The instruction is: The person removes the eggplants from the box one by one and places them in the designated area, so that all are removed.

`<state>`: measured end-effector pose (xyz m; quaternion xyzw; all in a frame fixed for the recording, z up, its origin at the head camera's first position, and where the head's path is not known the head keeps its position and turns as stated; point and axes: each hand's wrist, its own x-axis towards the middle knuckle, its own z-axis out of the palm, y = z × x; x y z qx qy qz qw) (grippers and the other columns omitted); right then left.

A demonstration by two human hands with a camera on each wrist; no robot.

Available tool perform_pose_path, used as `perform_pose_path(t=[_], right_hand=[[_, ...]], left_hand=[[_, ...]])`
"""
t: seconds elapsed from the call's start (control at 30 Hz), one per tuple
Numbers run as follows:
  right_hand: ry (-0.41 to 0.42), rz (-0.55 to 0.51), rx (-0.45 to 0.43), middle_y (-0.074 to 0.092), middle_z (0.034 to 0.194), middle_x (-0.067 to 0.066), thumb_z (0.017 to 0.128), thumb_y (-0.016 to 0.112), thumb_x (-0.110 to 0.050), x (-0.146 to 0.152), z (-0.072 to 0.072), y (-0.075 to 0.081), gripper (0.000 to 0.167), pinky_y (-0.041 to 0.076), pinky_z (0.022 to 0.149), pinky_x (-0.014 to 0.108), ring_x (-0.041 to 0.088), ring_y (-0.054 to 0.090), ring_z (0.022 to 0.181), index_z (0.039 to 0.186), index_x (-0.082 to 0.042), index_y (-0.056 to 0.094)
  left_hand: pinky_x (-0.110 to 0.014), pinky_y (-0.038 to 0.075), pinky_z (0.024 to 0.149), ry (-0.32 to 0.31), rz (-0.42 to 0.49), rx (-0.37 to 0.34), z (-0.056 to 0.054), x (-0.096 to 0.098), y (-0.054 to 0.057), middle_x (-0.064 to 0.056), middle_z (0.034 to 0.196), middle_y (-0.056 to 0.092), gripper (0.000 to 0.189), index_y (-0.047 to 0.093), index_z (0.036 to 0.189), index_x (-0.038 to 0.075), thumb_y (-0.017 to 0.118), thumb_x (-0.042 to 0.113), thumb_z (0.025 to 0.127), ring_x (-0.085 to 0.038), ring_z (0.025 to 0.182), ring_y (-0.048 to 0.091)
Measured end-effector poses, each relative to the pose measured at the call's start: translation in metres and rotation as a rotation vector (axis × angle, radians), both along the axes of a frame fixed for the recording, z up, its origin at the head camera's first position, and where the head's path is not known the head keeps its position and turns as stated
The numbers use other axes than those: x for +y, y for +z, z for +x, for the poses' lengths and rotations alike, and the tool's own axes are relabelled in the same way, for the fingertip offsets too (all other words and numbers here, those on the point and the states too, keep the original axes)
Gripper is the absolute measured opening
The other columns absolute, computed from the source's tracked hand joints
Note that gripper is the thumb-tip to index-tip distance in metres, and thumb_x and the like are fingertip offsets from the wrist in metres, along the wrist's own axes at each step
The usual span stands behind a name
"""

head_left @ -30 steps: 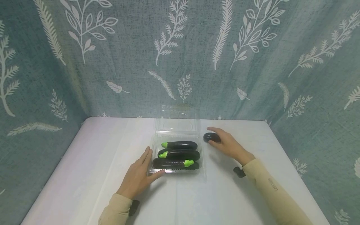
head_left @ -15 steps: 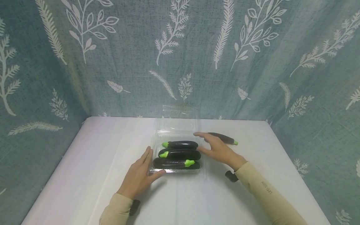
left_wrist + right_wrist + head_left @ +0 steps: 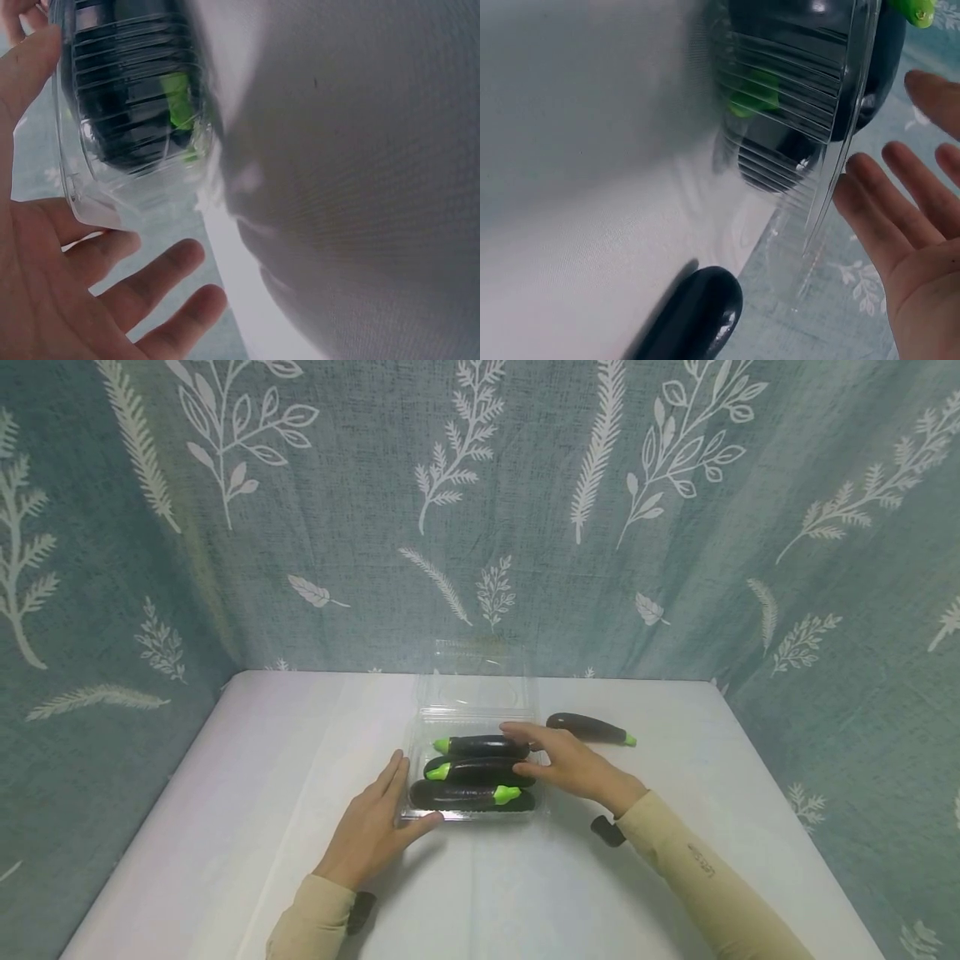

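Note:
A clear plastic clamshell container (image 3: 472, 817) stands in mid-table with several dark eggplants (image 3: 453, 794) lying crosswise in it, green stems showing. My left hand (image 3: 371, 827) rests along its left side, thumb at the front corner; in the left wrist view the fingers (image 3: 154, 289) are spread and relaxed beside the container wall. Over the container's right rim reaches my right hand (image 3: 573, 764), its fingertips close above the right ends of the eggplants. In the right wrist view its fingers (image 3: 889, 199) are extended and hold nothing. Whether they touch an eggplant is unclear.
Another eggplant (image 3: 588, 727) lies loose on the white table (image 3: 225, 827), right of the container and behind my right hand. The container's raised lid (image 3: 476, 685) leans back toward the patterned curtain (image 3: 360, 527), which encloses the back and sides.
My right hand has left the loose eggplant and moved left, over the container's right edge. That eggplant now shows fully on the table. My left hand has stayed in place.

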<state>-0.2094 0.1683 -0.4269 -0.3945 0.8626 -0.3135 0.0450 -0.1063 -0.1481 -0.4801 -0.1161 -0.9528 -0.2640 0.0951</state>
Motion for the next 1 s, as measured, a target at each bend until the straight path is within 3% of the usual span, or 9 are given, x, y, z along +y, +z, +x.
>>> perform_pose_path(t=[0.2,0.4,0.73,1.0], right_hand=[[0.022,0.023,-0.027,0.062,0.14,0.009,0.095,0.073,-0.027,-0.004,0.0,-0.003,0.06,0.047,0.108,0.04,0.021,0.059,0.128,0.148,-0.009,0.052],[0.048,0.081,-0.044,0.059,0.143,0.0,0.096,0.072,-0.03,-0.009,-0.003,-0.006,0.055,0.045,0.11,0.036,0.016,0.054,0.133,0.146,-0.012,0.056],[0.113,0.146,-0.016,0.064,0.137,0.002,0.098,0.069,-0.026,-0.017,-0.01,-0.008,0.042,0.047,0.108,0.036,0.019,0.057,0.129,0.137,-0.013,0.064],[0.115,0.145,-0.011,0.065,0.134,0.002,0.098,0.07,-0.025,-0.018,-0.009,-0.008,0.04,0.048,0.107,0.036,0.018,0.058,0.127,0.136,-0.014,0.065]], left_hand=[[-0.054,0.042,0.11,0.001,-0.002,-0.007,0.0,0.0,-0.001,-0.016,0.163,0.032,0.104,0.034,0.156,-0.001,0.066,0.069,0.086,-0.043,0.135,0.048],[-0.054,0.041,0.111,0.004,-0.007,-0.023,0.0,0.0,0.0,-0.016,0.163,0.03,0.106,0.033,0.157,-0.001,0.065,0.07,0.086,-0.043,0.136,0.047],[-0.055,0.042,0.11,0.001,-0.007,-0.024,0.0,0.0,0.0,-0.016,0.163,0.03,0.104,0.032,0.157,0.0,0.065,0.069,0.087,-0.044,0.134,0.049],[-0.055,0.042,0.11,0.001,-0.004,-0.013,0.001,0.001,0.001,-0.016,0.163,0.031,0.104,0.033,0.157,-0.001,0.066,0.069,0.087,-0.044,0.135,0.048]])
